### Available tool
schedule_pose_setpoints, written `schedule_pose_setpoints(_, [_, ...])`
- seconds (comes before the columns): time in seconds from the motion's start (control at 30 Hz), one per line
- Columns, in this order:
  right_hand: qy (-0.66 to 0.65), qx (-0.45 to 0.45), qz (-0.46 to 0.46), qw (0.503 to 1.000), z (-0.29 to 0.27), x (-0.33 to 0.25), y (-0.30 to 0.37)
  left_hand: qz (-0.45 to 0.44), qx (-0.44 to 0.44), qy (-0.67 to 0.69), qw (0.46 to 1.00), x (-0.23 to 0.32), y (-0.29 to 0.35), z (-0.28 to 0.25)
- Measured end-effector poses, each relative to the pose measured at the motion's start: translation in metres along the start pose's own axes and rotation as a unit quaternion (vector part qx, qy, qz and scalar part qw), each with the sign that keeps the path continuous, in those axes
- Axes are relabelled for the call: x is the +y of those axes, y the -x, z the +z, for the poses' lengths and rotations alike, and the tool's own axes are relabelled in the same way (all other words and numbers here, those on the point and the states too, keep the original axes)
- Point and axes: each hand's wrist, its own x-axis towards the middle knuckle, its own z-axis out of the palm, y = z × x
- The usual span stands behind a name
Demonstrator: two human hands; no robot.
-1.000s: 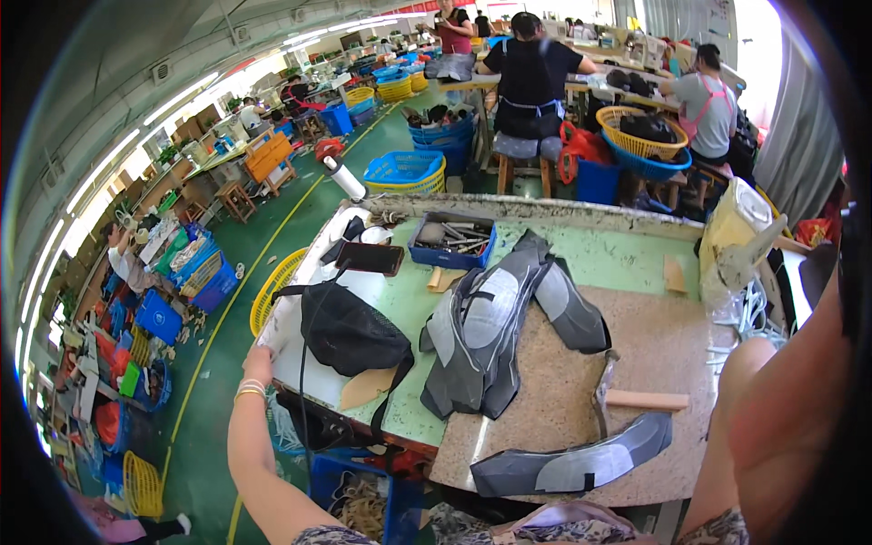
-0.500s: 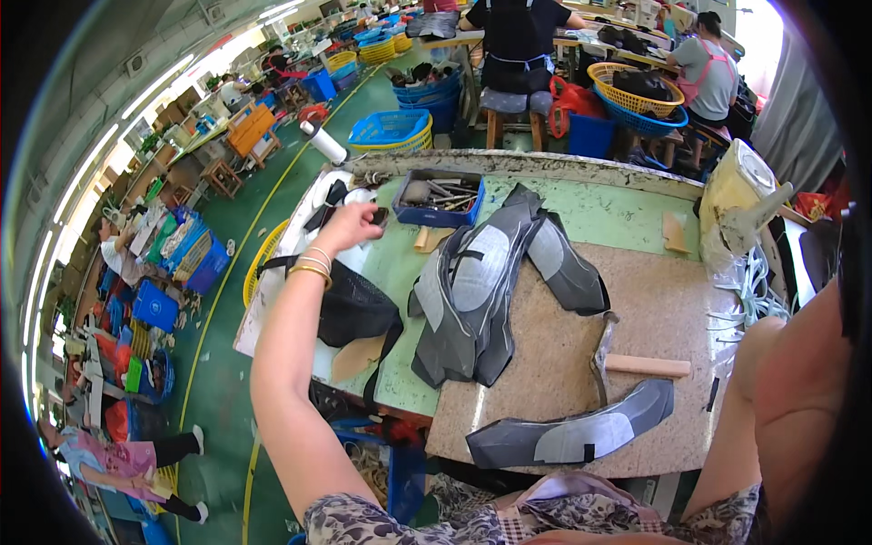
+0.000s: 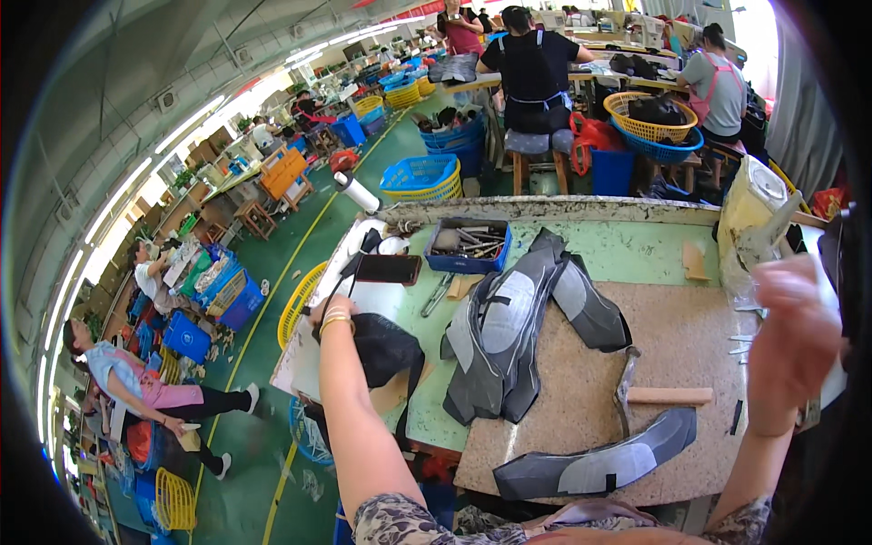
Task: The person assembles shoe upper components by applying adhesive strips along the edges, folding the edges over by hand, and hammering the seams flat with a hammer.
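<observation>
My left hand (image 3: 331,310) is at the table's left side, its bent fingers closed on a strap of the black bag (image 3: 381,347); the fingertips are partly hidden. A dark phone (image 3: 389,269) lies flat just beyond it. My right hand (image 3: 792,331) is raised at the right edge, smeared by motion, so its fingers cannot be read. Mid-table lies a pile of dark grey shoe-upper pieces (image 3: 504,327) with light grey patches. One curved piece (image 3: 599,459) lies at the near edge, below a hammer (image 3: 668,395) with a wooden handle.
A blue tool box (image 3: 468,245) stands at the table's back, with a slim metal tool (image 3: 438,295) nearby. A yellowish container (image 3: 752,204) stands back right. A white bottle (image 3: 357,193) rises behind the left corner. People work beyond; one person (image 3: 150,377) walks in the aisle.
My left hand has drawn back from the phone to the bag strap, leaving the phone uncovered. My right hand has come up into view. The head view has shifted; the walking person shows more fully.
</observation>
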Motion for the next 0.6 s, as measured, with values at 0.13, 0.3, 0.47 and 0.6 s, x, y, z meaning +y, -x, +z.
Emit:
schedule_pose_setpoints(0.13, [-0.058, -0.034, 0.013, 0.998, 0.052, 0.01, -0.005, 0.098, 0.076, 0.297, 0.947, -0.092, -0.089, 0.042])
schedule_pose_setpoints(0.3, [-0.286, -0.233, 0.252, 0.895, 0.125, 0.013, 0.037, 0.167, -0.062, 0.627, 0.758, -0.138, -0.021, 0.023])
schedule_pose_setpoints(0.47, [-0.219, -0.344, 0.119, 0.906, 0.254, -0.017, 0.068, 0.241, -0.043, 0.743, 0.623, -0.165, 0.051, 0.018])
schedule_pose_setpoints(0.6, [-0.105, -0.32, 0.03, 0.941, 0.351, -0.053, 0.086, 0.271, -0.061, 0.812, 0.514, -0.203, 0.109, 0.031])
